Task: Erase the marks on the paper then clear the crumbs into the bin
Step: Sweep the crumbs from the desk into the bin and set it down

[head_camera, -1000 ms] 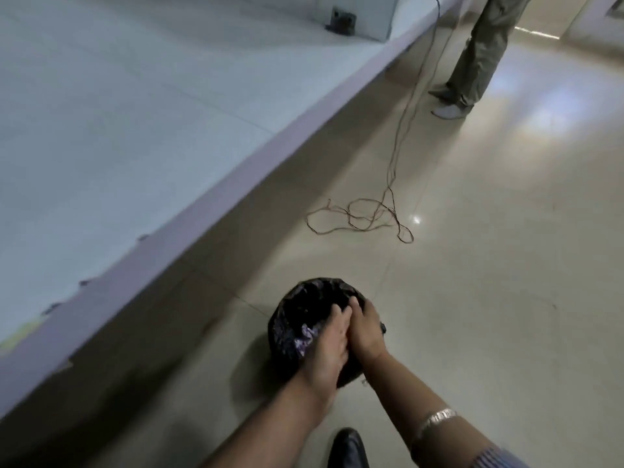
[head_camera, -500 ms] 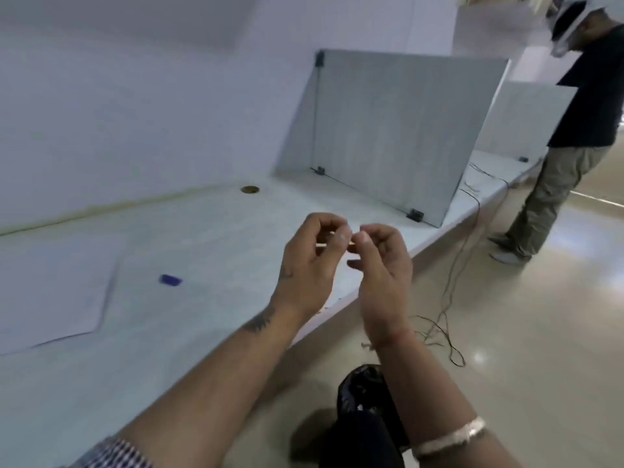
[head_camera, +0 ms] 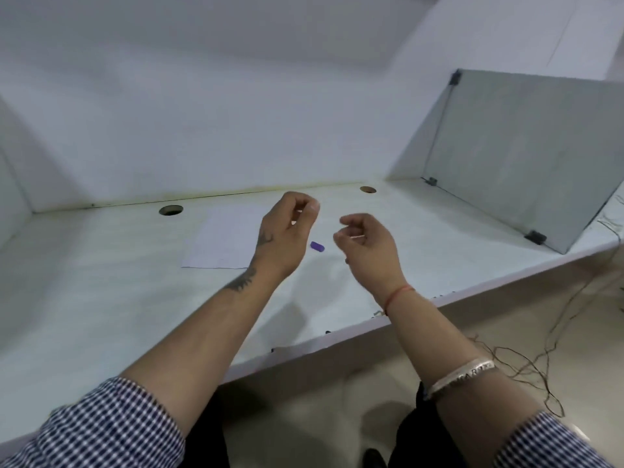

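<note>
Both hands raised above desk, apart. Left hand point(head_camera: 287, 234) and right hand point(head_camera: 366, 243): fingers loosely curled, holding nothing visible. Purple eraser point(head_camera: 317, 246) lies mid-desktop point(head_camera: 101, 298), just right of paper sheet point(head_camera: 221, 238) near the back edge.

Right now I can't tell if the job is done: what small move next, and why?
Probably lower the left hand to the paper to check for crumbs: both hands hover empty, fingers loosely curled, and the purple eraser lies beside the sheet.
</note>
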